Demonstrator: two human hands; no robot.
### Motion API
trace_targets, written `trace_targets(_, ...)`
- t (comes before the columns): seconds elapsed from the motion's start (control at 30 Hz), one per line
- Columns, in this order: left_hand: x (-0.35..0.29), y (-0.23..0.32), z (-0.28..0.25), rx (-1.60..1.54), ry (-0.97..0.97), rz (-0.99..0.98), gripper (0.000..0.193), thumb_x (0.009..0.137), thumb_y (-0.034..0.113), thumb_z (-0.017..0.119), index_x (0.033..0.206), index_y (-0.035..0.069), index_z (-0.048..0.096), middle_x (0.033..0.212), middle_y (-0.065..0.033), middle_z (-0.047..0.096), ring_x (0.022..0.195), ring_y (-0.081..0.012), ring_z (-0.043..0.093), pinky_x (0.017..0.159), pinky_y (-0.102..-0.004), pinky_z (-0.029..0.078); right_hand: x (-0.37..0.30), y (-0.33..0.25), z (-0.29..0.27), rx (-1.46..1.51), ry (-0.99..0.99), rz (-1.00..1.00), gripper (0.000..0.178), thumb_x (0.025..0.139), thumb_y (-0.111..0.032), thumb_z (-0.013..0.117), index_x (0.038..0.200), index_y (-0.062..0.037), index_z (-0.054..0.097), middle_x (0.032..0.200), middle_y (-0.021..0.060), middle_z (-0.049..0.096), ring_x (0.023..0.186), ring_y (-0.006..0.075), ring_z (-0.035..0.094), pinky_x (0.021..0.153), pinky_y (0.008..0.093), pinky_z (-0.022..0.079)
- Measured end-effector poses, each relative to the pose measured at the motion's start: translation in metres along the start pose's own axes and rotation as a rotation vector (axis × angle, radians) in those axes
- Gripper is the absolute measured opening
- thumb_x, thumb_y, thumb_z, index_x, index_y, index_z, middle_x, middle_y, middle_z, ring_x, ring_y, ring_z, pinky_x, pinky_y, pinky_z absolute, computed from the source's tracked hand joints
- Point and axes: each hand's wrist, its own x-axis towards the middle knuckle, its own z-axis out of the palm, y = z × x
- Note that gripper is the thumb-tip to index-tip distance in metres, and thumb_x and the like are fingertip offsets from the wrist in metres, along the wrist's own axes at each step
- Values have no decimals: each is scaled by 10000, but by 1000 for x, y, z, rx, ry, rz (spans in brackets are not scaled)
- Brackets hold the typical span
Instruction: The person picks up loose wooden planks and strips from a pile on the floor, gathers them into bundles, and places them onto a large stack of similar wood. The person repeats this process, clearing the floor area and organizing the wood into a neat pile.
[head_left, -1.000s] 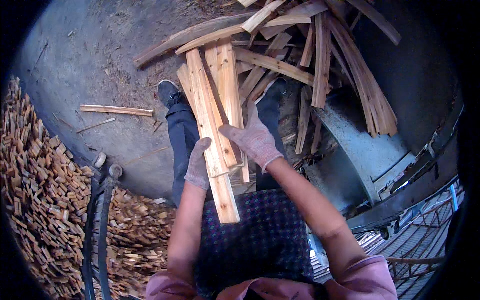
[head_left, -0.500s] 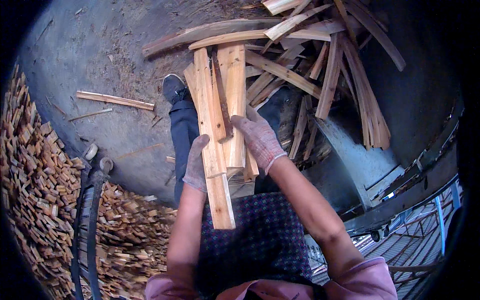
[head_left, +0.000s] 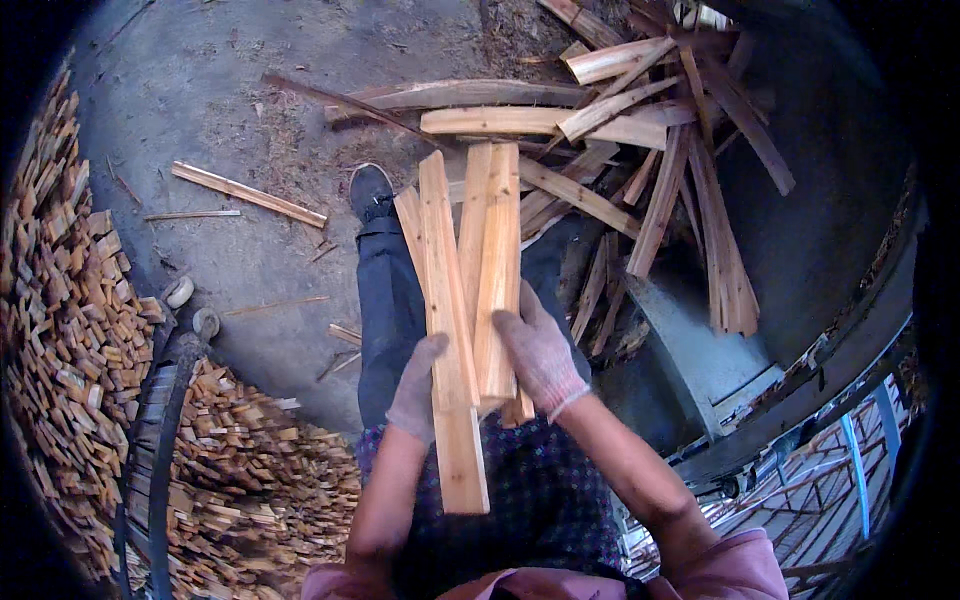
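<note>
A bundle of pale wooden slats (head_left: 455, 390) is held lengthwise in front of me, above my apron and legs. My left hand (head_left: 416, 385), in a light knit glove, is closed round the left edge of the bundle with its thumb on top. On the other side my right hand (head_left: 540, 350), gloved too, grips the right slats (head_left: 498, 270), thumb on their face. The slats lie unevenly, with one long piece reaching lowest toward me. Fingers under the bundle are hidden. Past its far end is a dark thin strip (head_left: 345, 102), slanting toward the wood pile.
Loose split boards (head_left: 655, 205) are heaped ahead and to the right, beside a grey metal chute-like piece (head_left: 700, 350). Cut wood (head_left: 75, 330) is piled at left, near a dark handle-like frame (head_left: 165, 420). A single slat (head_left: 250, 195) lies on the floor (head_left: 270, 260).
The dark bark-edged strip has left the bundle, and a similar strip now shows beyond it at far left. The bundle sits lower in view, its right slats closer together.
</note>
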Motion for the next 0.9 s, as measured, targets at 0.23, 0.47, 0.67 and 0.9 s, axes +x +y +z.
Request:
trace_targets(0.23,-60,-13,3,-35,-9,17,824,913,430,664,1526,-56,404,1379,-227,615,1220,-333,661,1063,-428,540,-57,7,16,232,-65,-72,626,1004,-220,542,1542,53,375,1374,232,612,1277,263,577,1128,351,413)
trace_targets(0.47,46,71,-25,187,48,179,706,953,408,676,1482,-11,468,1291,-198,662,1117,-313,706,968,-429,600,100,10,39,524,-387,305,604,967,-374,689,1407,20,560,1208,180,705,1044,286,712,873,477,582)
trace_targets(0.67,53,76,-49,150,14,78,492,985,253,691,1377,-25,589,1230,-147,695,1105,-243,699,971,-399,592,70,-4,43,482,-446,204,641,934,-323,733,1421,46,541,1242,173,697,1091,277,702,904,451,583)
trace_targets(0.9,-63,5,-52,406,65,186,356,999,272,677,1217,-10,662,1075,-68,692,1016,-168,635,953,-345,552,-91,-21,43,37,-210,-122,723,938,-299,676,1526,40,426,1426,204,600,1285,273,586,1120,368,435)
